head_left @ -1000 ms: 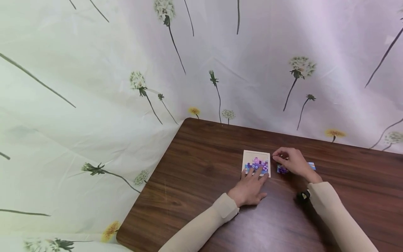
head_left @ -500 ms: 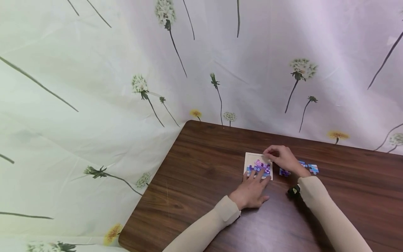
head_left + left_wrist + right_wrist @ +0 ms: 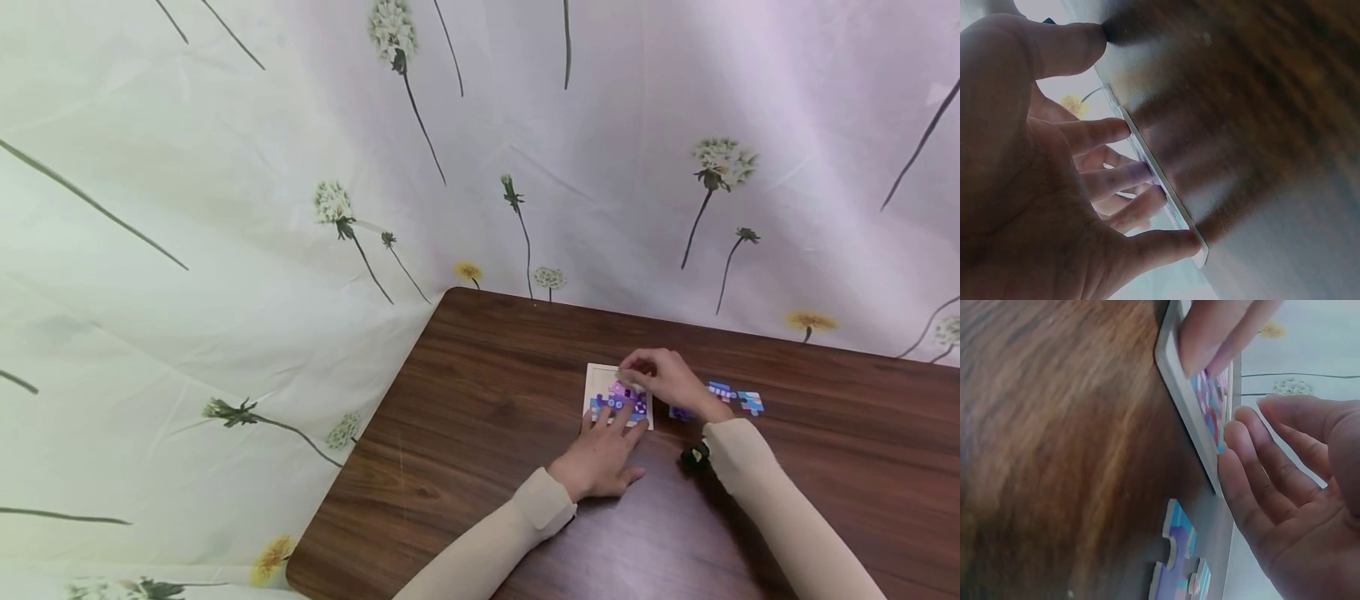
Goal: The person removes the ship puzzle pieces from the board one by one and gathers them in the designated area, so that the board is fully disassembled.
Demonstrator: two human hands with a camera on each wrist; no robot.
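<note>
A pale puzzle tray (image 3: 596,373) lies on the brown table, its lower part filled with purple and blue jigsaw pieces (image 3: 617,402). My left hand (image 3: 600,458) lies spread at the tray's near edge; in the left wrist view its fingertips (image 3: 1157,195) press on the frame and pieces. Above the tray's upper right part, my right hand (image 3: 667,379) pinches a small pale puzzle piece (image 3: 624,377) between thumb and fingertips. That piece is mostly covered by the fingers. The right wrist view shows the right fingers (image 3: 1241,469) close against the tray's edge.
Right of the tray lie loose puzzle pieces: a blue one (image 3: 750,402), another blue one (image 3: 721,391), and a purple one (image 3: 679,412) partly under the right wrist. A white curtain with dandelions (image 3: 525,150) hangs behind the table (image 3: 450,417).
My right hand has moved left from beside the loose pieces to over the tray, carrying the puzzle piece. The left hand has stayed on the tray's near edge.
</note>
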